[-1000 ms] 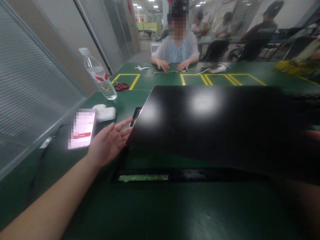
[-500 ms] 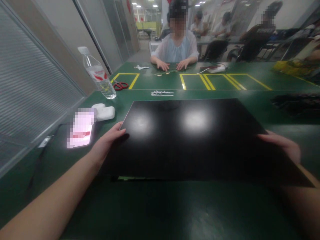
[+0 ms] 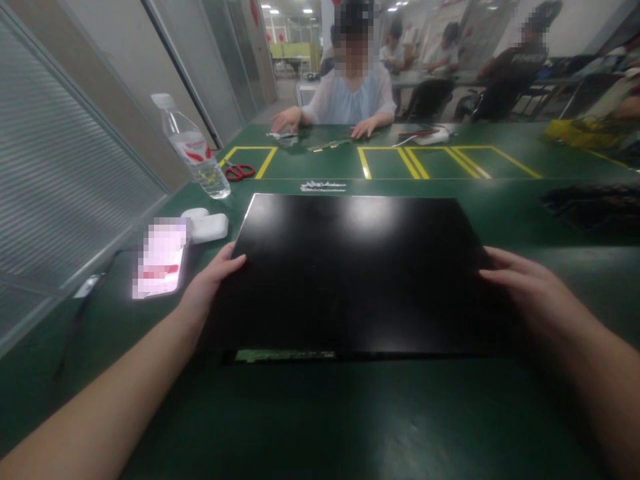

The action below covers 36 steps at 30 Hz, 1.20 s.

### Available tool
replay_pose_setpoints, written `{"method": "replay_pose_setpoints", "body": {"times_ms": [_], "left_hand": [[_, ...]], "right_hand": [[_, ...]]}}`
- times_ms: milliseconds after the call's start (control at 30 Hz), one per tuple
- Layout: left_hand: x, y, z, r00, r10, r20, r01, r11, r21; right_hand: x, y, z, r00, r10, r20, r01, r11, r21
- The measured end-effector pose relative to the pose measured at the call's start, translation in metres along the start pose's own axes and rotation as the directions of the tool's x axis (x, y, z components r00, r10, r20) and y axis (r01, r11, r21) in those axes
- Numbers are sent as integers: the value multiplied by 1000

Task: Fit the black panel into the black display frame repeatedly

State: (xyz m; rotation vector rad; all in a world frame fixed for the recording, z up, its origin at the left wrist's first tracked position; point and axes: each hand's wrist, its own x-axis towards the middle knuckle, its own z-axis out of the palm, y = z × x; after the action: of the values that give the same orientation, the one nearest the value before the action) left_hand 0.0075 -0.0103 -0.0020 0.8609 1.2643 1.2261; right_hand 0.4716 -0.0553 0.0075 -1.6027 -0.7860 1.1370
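A flat, glossy black display panel [image 3: 350, 280] lies before me, its surface reflecting ceiling lights. My left hand [image 3: 217, 273] grips its left edge, thumb on top and the other fingers mostly hidden at the side and beneath. On the opposite edge my right hand [image 3: 523, 280] is closed on the panel, and the fingers under it are hidden. Below the panel's near edge shows a strip of green circuit board [image 3: 285, 355]. Whether the panel rests on something or is held just above the table, I cannot tell.
On the green table [image 3: 320, 427], a lit phone [image 3: 163, 257], a white case [image 3: 210, 228], a water bottle [image 3: 193, 150] and red scissors [image 3: 240, 172] stand or lie to the left. Small white strips [image 3: 323, 187] lie beyond the panel. A co-worker [image 3: 353, 100] sits opposite; dark items [image 3: 595, 213] lie right.
The panel's right edge and my right hand have moved left. A little more of the green board shows at the near edge. The co-worker's hand on the left has moved outward to a small item.
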Motion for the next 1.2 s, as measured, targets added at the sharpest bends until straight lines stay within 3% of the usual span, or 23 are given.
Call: {"method": "replay_pose_setpoints", "body": {"times_ms": [267, 567, 900, 1200], "left_hand": [[-2, 9, -2, 994, 20, -104, -18, 1000, 13], [2, 17, -11, 988, 104, -114, -104, 995, 8], [3, 3, -4, 999, 47, -13, -47, 998, 31], [-23, 10, 17, 996, -72, 53, 73, 997, -24]], "right_hand": [[10, 3, -12, 996, -92, -16, 93, 992, 81], [11, 6, -13, 990, -108, 88, 104, 994, 44], [12, 0, -10, 980, -148, -132, 135, 986, -101], [12, -3, -6, 970, -146, -193, 110, 977, -184]]}}
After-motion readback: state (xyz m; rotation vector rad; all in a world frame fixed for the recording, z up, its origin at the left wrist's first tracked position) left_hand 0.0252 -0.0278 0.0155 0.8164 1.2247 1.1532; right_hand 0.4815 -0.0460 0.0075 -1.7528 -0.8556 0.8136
